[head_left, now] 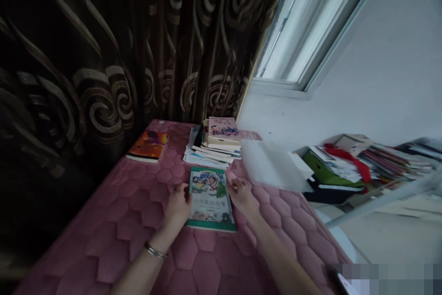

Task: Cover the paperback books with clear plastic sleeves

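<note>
A green-bordered picture-cover book (211, 200) lies face up on the pink quilted surface (207, 265), with Chinese characters across its cover. At its left edge is my left hand (178, 205), fingers curled against the side, a metal bracelet on the wrist. My right hand (242, 197) holds the opposite edge near the upper right corner, its fingers bent. The book's side edges are partly hidden by my fingers. Just beyond the book stands a pile of books (217, 145), topped by a pink book (223, 128).
An orange-covered book (148, 145) lies at the far left. Right of the pile is a translucent plastic sheet or folder (272, 164), blurred. Heaped papers and books (383, 161) sit beyond the right edge. A dark patterned curtain (138, 55) hangs behind, beside a window (300, 23).
</note>
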`<state>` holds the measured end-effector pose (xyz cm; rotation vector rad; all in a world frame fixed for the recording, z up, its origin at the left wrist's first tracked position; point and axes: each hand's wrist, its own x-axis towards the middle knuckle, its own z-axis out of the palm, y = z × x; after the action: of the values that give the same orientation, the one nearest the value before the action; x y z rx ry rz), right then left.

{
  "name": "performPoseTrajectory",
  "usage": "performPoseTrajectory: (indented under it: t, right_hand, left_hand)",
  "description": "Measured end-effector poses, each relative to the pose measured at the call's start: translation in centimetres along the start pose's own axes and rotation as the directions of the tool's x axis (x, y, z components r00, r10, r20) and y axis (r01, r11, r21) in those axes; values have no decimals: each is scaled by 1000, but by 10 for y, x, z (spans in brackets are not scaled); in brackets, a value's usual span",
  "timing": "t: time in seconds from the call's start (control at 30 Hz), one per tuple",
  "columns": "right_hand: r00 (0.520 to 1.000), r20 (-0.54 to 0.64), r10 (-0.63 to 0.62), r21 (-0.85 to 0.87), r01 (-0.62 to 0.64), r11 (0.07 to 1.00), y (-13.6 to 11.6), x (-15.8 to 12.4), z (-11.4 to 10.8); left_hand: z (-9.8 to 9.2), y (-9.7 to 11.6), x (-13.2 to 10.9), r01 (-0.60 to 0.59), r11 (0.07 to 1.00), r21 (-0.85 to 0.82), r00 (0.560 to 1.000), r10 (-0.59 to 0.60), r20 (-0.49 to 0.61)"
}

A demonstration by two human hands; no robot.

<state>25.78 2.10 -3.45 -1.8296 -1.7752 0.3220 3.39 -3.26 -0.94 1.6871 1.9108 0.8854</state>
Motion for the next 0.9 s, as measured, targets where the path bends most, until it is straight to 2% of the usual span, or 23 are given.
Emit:
performPoseTrajectory:
  t: [0.13, 0.27, 0.37, 0.57, 0.7, 0.8, 0.9]
  right_hand:
    - [990, 132, 42, 82, -53, 995, 4, -24, -9]
    - [993, 120, 2, 240, -31, 970, -4, -31, -10]
    - [994, 104, -21, 333, -15, 943, -1, -33, -7]
    - [993, 114, -37, 413, -13, 911, 3, -33, -6]
    - [997, 72, -17, 428, -16, 904, -2, -30, -7]
    - [999, 38, -8, 401, -8, 916, -6, -28, -3]
    - [1000, 30, 1, 382, -12, 924, -5, -29, 4]
  left_hand:
    - [-4, -9, 21, 185, 973, -139, 978, -169, 124]
    - [0, -6, 28, 219, 968, -121, 970, -202, 135]
    - [7, -3, 32, 196, 973, -126, 974, -177, 142]
    - [24, -7, 33, 153, 975, -162, 985, -137, 104]
    - [30, -13, 36, 55, 974, -219, 998, -57, 0]
    - [33, -12, 35, -33, 992, -122, 996, 23, -89]
    - [32, -5, 29, -113, 989, 93, 982, 126, -138]
